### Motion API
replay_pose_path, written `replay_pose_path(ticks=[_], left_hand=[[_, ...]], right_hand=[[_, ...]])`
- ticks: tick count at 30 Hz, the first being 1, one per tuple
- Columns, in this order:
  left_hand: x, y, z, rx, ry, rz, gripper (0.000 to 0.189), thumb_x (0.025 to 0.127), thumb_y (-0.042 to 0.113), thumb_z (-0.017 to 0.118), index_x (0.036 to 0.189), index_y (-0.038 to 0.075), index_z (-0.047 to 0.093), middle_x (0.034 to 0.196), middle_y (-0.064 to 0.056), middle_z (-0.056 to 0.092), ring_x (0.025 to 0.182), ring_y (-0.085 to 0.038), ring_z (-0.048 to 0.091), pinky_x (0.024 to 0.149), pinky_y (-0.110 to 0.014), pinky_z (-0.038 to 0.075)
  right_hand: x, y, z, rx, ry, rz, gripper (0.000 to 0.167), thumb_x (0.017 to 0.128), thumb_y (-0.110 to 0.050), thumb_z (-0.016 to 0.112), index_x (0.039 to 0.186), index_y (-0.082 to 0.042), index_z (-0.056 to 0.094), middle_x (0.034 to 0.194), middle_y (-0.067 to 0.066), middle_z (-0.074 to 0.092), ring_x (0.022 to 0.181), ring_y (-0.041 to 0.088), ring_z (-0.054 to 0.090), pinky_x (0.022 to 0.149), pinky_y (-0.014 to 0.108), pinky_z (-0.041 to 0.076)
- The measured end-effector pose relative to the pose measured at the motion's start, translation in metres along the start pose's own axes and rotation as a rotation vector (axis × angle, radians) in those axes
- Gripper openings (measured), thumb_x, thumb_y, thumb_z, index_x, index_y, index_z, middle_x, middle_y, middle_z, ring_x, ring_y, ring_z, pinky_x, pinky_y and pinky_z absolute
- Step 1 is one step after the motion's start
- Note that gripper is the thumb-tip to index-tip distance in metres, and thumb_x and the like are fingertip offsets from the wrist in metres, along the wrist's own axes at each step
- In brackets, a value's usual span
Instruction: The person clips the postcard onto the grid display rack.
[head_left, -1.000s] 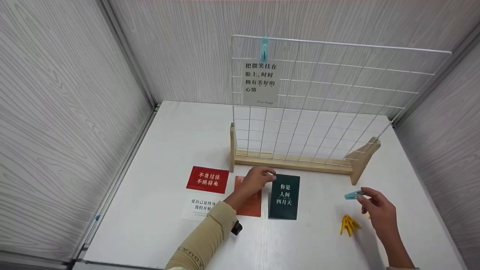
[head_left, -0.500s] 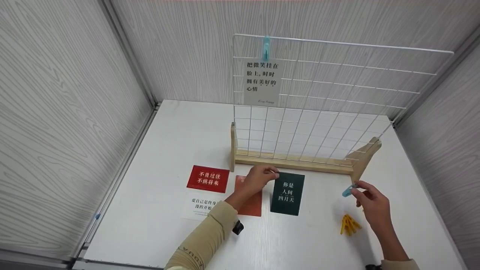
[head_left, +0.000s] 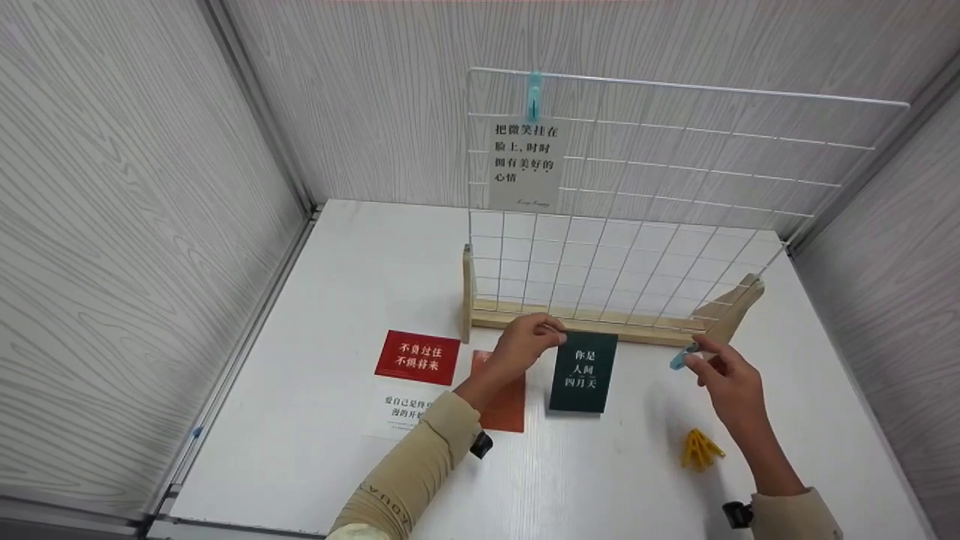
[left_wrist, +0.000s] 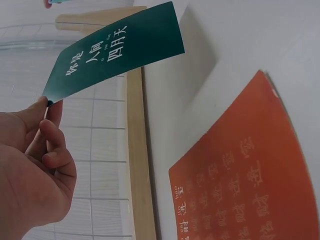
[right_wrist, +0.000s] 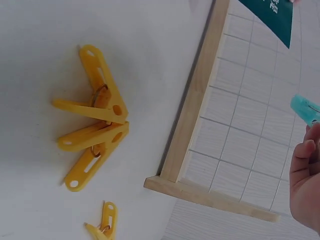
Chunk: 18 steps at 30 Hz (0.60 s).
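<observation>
My left hand [head_left: 523,346] pinches the top left corner of a dark green card [head_left: 584,373] with white lettering. In the left wrist view the green card [left_wrist: 117,55] is lifted off the table, its shadow falling below it. To the right, my right hand [head_left: 731,379] holds a light blue clothespin [head_left: 681,358] between thumb and fingers. That clothespin [right_wrist: 305,109] sits at the right edge of the right wrist view. An orange-red card [left_wrist: 250,165] lies on the table beneath my left forearm, partly hidden by it in the head view.
A white wire grid [head_left: 645,163] stands on a wooden base [head_left: 585,325]. A second blue clothespin [head_left: 534,97] holds a pale card [head_left: 525,166] on it. A red card [head_left: 417,358] and a white card [head_left: 397,409] lie left. Yellow clothespins [head_left: 699,451] lie at right.
The green card has come up off the table and moved toward the grid with my left hand. My right hand has moved left and toward the grid with the clothespin.
</observation>
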<state>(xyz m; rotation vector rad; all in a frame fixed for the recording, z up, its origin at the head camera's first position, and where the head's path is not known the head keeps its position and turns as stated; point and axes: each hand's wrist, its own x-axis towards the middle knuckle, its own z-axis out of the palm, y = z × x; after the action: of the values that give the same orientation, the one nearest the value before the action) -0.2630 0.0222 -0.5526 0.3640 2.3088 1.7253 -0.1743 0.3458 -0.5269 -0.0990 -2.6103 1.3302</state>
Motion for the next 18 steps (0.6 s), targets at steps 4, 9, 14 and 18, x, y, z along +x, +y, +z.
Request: replay_pose_path(ticks=[4,9,14,18], left_hand=[[0.003,0.008,-0.004,0.022,0.006,0.022,0.010,0.097,0.029,0.068,0.106,0.028,0.072,0.105,0.010,0.071,0.102,-0.010,0.067,0.094,-0.040,0.054],[0.008,0.022,-0.006,0.021,0.001,0.027,0.007,0.097,0.028,0.068,0.104,0.029,0.071,0.102,0.010,0.072,0.099,-0.010,0.067,0.093,-0.037,0.054],[0.013,0.038,-0.006,0.042,0.004,0.038,0.007,0.097,0.028,0.069,0.103,0.028,0.072,0.099,0.010,0.073,0.096,-0.009,0.068,0.091,-0.038,0.054],[0.016,0.050,-0.007,0.058,0.016,0.053,0.006,0.096,0.029,0.070,0.102,0.028,0.072,0.099,0.012,0.072,0.096,-0.008,0.067,0.090,-0.036,0.054]], right_hand=[[0.004,-0.008,0.002,-0.012,0.004,-0.035,0.038,0.097,-0.033,0.068,0.131,-0.016,0.065,0.100,0.002,0.063,0.073,0.013,0.056,0.057,0.022,0.046],[0.010,-0.018,0.001,-0.010,0.015,-0.080,0.035,0.098,-0.032,0.068,0.128,-0.015,0.066,0.094,0.007,0.062,0.072,0.012,0.055,0.056,0.021,0.045],[0.015,-0.029,0.000,-0.015,0.035,-0.124,0.035,0.098,-0.029,0.068,0.130,-0.017,0.067,0.104,0.000,0.063,0.071,0.012,0.055,0.054,0.021,0.044],[0.018,-0.036,-0.002,-0.011,0.041,-0.156,0.039,0.098,-0.028,0.068,0.135,-0.018,0.064,0.104,-0.001,0.063,0.069,0.012,0.053,0.054,0.021,0.042]])
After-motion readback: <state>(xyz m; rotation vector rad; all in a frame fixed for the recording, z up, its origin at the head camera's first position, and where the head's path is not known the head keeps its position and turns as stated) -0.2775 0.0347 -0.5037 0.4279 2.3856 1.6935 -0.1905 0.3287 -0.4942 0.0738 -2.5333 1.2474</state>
